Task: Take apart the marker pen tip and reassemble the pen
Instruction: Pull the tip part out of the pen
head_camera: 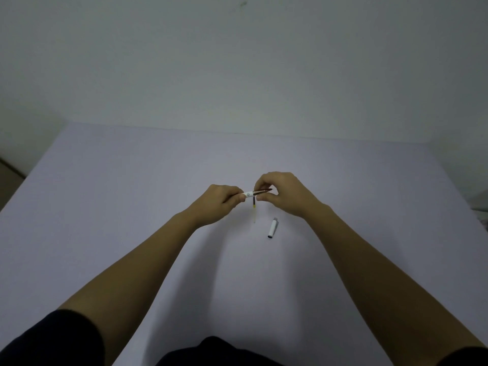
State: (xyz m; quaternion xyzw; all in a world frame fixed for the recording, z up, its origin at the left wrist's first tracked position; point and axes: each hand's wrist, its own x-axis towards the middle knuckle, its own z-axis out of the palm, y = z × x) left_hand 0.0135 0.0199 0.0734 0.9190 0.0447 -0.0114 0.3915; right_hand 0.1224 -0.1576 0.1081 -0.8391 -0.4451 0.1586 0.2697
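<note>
Left hand (224,200) pinches the pen barrel (248,193); right hand (284,192) pinches the tip section (262,191) and a hanging refill (254,210). Judged step: reinserting the refill, which needs careful alignment. Cap (272,228) lies below the right hand; bench (132,194) edges well apart.

The place is a plain indoor room, and its exact kind cannot be told. A wide desk (132,194) with a smooth pale lilac surface stands against a bare, light grey-green wall (237,62), which has only a small mark near the top. The light is dim and even. At the far left a strip of brownish floor (9,180) shows beside the desk edge.
</note>
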